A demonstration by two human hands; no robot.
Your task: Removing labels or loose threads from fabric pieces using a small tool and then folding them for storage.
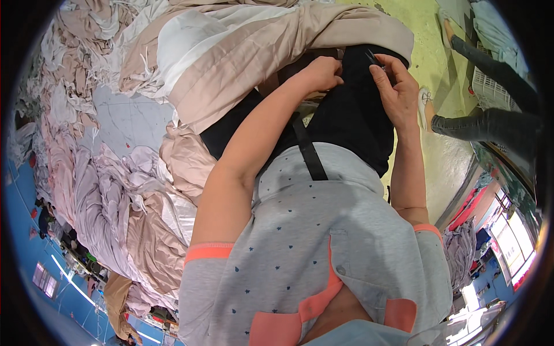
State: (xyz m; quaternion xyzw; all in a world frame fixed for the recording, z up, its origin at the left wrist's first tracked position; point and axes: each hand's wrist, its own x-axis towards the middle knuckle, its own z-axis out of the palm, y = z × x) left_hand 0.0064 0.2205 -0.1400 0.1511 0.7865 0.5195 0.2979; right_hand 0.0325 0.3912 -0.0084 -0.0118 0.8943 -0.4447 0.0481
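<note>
A large satin cloth, beige with a white part, lies across my knees and spreads to the far left. My left hand is closed above my lap, close to the cloth's near edge; whatever its fingers pinch is hidden. To its right, my right hand is closed around a small black pointed tool, which looks like thread snips. The tool's tip points away from me, just short of the folded cloth at the far right. Black trousers show under both hands.
Heaps of beige, white and lilac cloth lie to my left around a grey surface. On the right, another person's legs in dark trousers stand on the yellowish floor, beside a white plastic basket.
</note>
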